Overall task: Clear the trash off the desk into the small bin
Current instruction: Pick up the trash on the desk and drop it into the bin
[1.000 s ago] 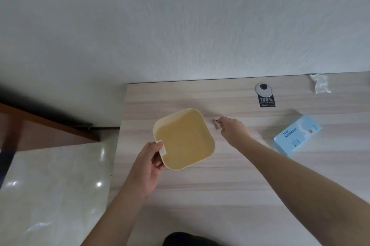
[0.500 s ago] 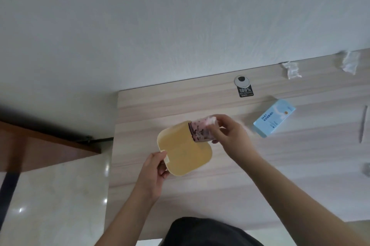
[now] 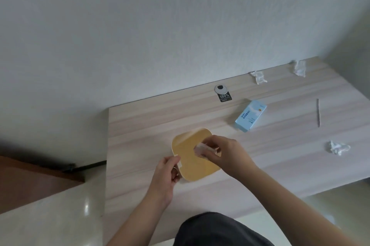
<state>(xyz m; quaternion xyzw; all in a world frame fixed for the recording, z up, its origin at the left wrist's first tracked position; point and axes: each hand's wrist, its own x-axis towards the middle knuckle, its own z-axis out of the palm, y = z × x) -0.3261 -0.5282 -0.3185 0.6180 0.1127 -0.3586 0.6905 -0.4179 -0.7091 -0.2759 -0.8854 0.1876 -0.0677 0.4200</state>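
Pale wood-grain desk (image 3: pixel 280 165) runs against a plain white wall (image 3: pixel 160 25); glossy light floor tiles (image 3: pixel 50 223) lower L, w/ a brown wooden edge (image 3: pixel 30 181) at far L.

Small bin (image 3: pixel 192 167): cream-yellow, square w/ rounded corners, sits on desk near its L end, opening up toward camera. Inside looks bare where visible.

L hand (image 3: pixel 167 173) pinches bin's near-L rim, thumb & fingers closed on the edge, at a white tab there.

R hand (image 3: pixel 224 155) is over the bin opening, fingers clasped round a small crumpled wrapper (image 3: pixel 200 150), pinkish-white w/ dark specks, blurred. Print on it not readable. Wrapper hangs above bin interior, just inside the R rim.

Other stuff on desk:
- Round silver cable cap (image 3: pixel 220 88) at back edge by wall. Black sticker (image 3: pixel 224 97) just in front of it, reads "100%"; smaller line under it too tiny to read.
- Light blue box (image 3: pixel 250 115), lying flat, R of bin & apart from it. Has white lettering, not legible at this res.
- White crumpled scraps: one (image 3: pixel 259 77) at back edge, one (image 3: pixel 299 68) further R at back corner, one (image 3: pixel 337 147) mid-R.
- Thin grey stick (image 3: pixel 318 112), R side, lying lengthwise away from camera.

Dark clothing (image 3: pixel 216 229) at bottom centre.
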